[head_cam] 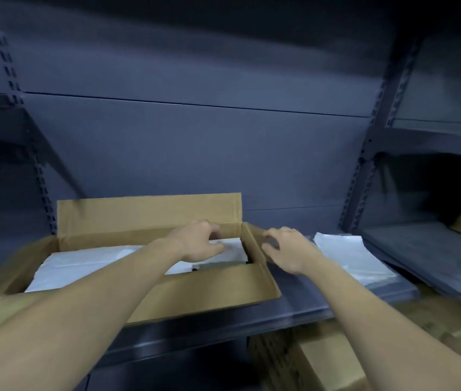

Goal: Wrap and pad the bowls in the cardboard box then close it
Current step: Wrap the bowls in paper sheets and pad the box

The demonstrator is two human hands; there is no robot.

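Note:
An open brown cardboard box (206,292) sits on a dark metal shelf, its far flap standing upright and its left flap folded outward. White padding sheets (82,263) cover the inside; no bowls show. My left hand (199,241) reaches into the box's right end, fingers curled on the white padding there. My right hand (287,248) hovers at the box's right side flap (257,249), fingers spread and touching or nearly touching its edge. A dark gap (218,267) shows at the near right corner inside the box.
A loose stack of white padding sheets (350,255) lies on the shelf (294,283) right of the box. Grey flat panels (432,255) lean at the far right. More cardboard boxes (322,362) sit below the shelf. Slotted shelf uprights (364,170) stand behind.

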